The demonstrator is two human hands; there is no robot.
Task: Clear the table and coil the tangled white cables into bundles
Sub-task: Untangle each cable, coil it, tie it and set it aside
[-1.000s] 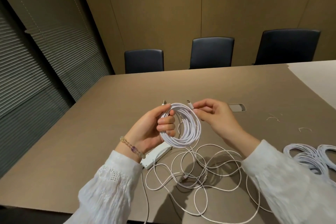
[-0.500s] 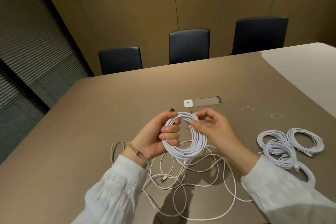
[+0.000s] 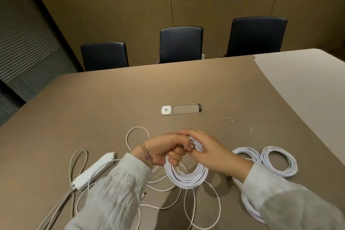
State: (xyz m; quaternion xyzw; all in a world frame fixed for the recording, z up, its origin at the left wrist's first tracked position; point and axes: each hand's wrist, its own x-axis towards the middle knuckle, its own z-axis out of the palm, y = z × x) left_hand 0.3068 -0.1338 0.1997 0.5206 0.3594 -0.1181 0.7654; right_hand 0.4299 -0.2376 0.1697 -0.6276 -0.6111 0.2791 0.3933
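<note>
The left hand grips the top of the coiled white cable, held just above the table. The right hand pinches the same coil's top. Loose cable trails beneath; 2 finished coils lie just right, a power strip left.
</note>
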